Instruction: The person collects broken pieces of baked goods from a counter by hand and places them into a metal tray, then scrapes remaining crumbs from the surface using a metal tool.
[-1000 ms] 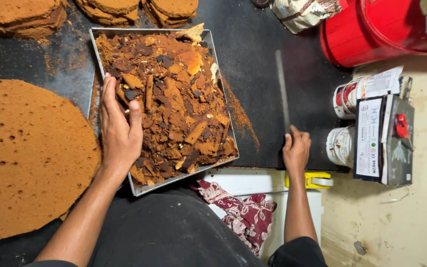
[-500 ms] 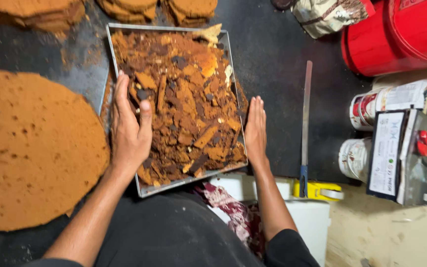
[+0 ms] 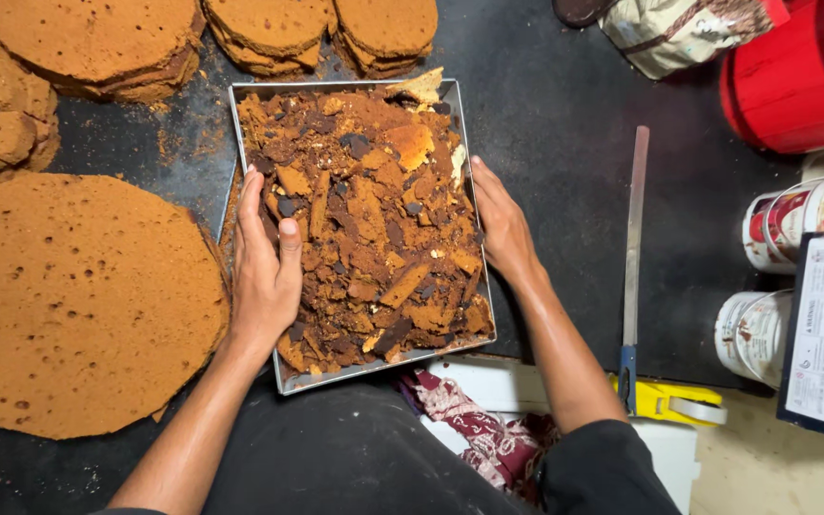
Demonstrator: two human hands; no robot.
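Note:
A square metal tray [image 3: 241,143] stands on the black worktop, heaped with brown and dark cake scraps [image 3: 374,210]. My left hand [image 3: 264,272] grips the tray's left rim, thumb pressed on the scraps and fingers along the outside. My right hand [image 3: 500,224] lies flat against the tray's right wall, fingers together and pointing away from me. A long knife [image 3: 633,248] with a blue handle lies on the worktop to the right of that hand, apart from it.
A big round brown cake layer [image 3: 73,305] lies left of the tray. Stacks of smaller cake rounds [image 3: 269,29] sit behind it. A red bucket [image 3: 793,76], two tins [image 3: 765,324], a dark box and a yellow tape dispenser [image 3: 669,401] stand at right.
My right hand let go of the knife, left it on the worktop and came left to the tray's right side. My left hand stayed on the left rim.

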